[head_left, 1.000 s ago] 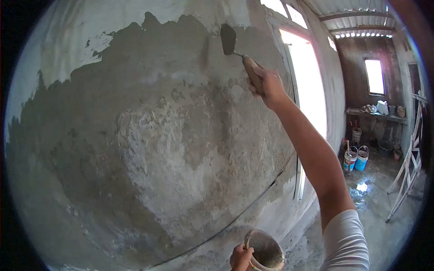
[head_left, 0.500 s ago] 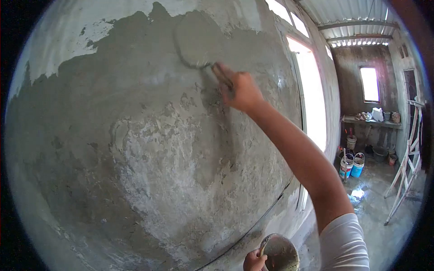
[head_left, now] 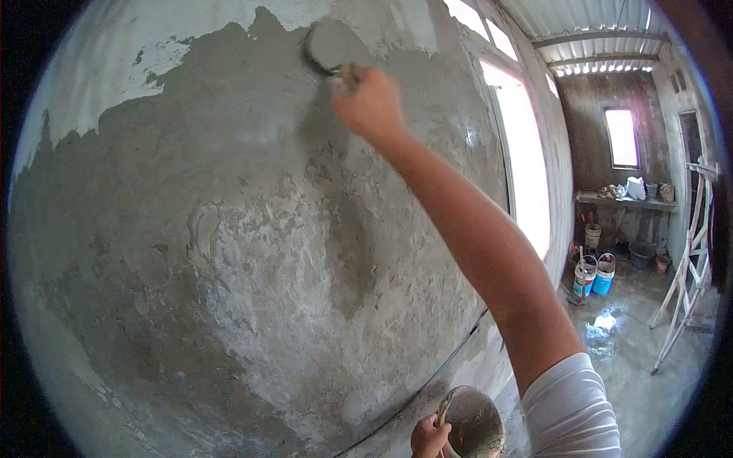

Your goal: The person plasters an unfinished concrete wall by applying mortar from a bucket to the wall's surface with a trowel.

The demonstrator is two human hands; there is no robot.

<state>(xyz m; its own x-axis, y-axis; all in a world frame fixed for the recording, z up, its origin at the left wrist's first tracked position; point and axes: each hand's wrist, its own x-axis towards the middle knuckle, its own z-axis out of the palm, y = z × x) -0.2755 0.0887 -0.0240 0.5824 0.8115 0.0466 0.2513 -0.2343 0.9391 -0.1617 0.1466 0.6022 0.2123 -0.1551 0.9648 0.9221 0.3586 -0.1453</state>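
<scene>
My right hand (head_left: 372, 105) is closed round the handle of a trowel high on the wall. The trowel's rounded grey blade (head_left: 336, 47) lies close against the wall, near the top edge of the wet grey plaster (head_left: 229, 99). Whether the whole blade touches cannot be told. Low in the view, my left hand (head_left: 429, 437) grips the rim or handle of a bucket (head_left: 475, 420), whose inside is smeared with grey mortar. The bucket is held tilted, its lower part cut off by the frame. Rough, pale patches (head_left: 267, 267) show in the wall's middle.
A dark cable (head_left: 427, 384) runs along the wall's lower part. Right of the wall is a bright doorway (head_left: 523, 153). Farther off stand paint buckets (head_left: 603, 276), a wooden stepladder (head_left: 687, 267) and a shelf (head_left: 630, 201) with items. The floor (head_left: 611, 351) looks wet.
My right hand has moved up and left with the trowel along the wall, the blade now near the plaster's top edge. My left hand and the bucket have barely shifted.
</scene>
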